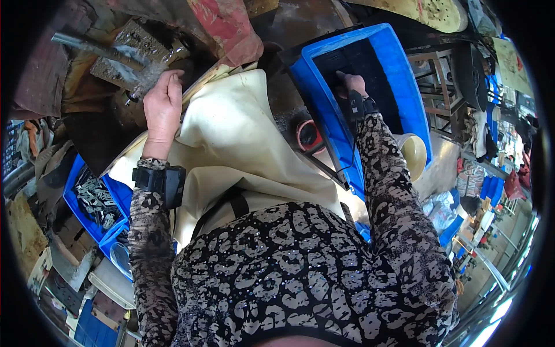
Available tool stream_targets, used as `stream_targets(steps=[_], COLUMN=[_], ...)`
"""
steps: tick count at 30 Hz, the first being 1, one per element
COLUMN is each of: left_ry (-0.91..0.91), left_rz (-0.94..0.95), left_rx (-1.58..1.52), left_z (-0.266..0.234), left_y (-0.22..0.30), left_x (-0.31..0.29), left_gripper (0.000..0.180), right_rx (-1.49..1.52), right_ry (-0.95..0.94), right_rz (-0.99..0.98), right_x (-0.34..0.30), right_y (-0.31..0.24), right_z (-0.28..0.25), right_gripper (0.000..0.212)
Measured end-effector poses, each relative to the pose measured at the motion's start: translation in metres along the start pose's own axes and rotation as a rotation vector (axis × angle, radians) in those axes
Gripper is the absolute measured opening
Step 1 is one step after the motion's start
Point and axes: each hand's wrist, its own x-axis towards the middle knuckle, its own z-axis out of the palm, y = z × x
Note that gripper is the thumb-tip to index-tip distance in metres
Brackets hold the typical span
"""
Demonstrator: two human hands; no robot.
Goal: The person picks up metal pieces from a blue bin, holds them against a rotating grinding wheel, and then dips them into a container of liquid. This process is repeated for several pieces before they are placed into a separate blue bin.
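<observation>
My left hand (pixel 162 110) is closed at the upper left, its fingers curled beside a splashing jet of water (pixel 147 78). Whatever it grips, if anything, is hidden. Close by are a metal pipe (pixel 87 44) and a wet metal block (pixel 136 43) with holes. My right hand (pixel 354 85) reaches inside a blue crate (pixel 399 63) at the upper right, over its dark inside. Its fingers look pressed together; I cannot make out anything in them. A cream apron (pixel 231 121) spreads over my lap, below and between both hands.
Left of my left forearm stands a blue bin (pixel 72 185) holding many small metal parts (pixel 95 202). A cream bucket (pixel 414 155) is beside the crate, near my right forearm. A red round container (pixel 309 136) sits below, between apron and crate. Red-stained cloth (pixel 228 29) hangs ahead.
</observation>
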Motion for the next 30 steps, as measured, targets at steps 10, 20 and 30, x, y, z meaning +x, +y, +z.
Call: stream_targets(steps=[10,20,30], left_ry=[0.014,0.006,-0.008], left_rz=[-0.001,-0.025,-0.027], left_rx=[-0.004,0.029,0.029], left_z=[-0.001,-0.002,0.002], left_y=[-0.002,-0.003,0.003], left_x=[-0.001,-0.001,0.002], left_gripper=[0.023,0.025,0.025], right_rx=[0.244,0.658,-0.07], right_ry=[-0.083,-0.168,-0.048], right_rz=[0.317,0.483,0.166], right_x=[0.017,0.017,0.015], right_y=[0.008,0.034,0.022], right_z=[0.011,0.04,0.017], right_gripper=[0.049,0.039,0.051])
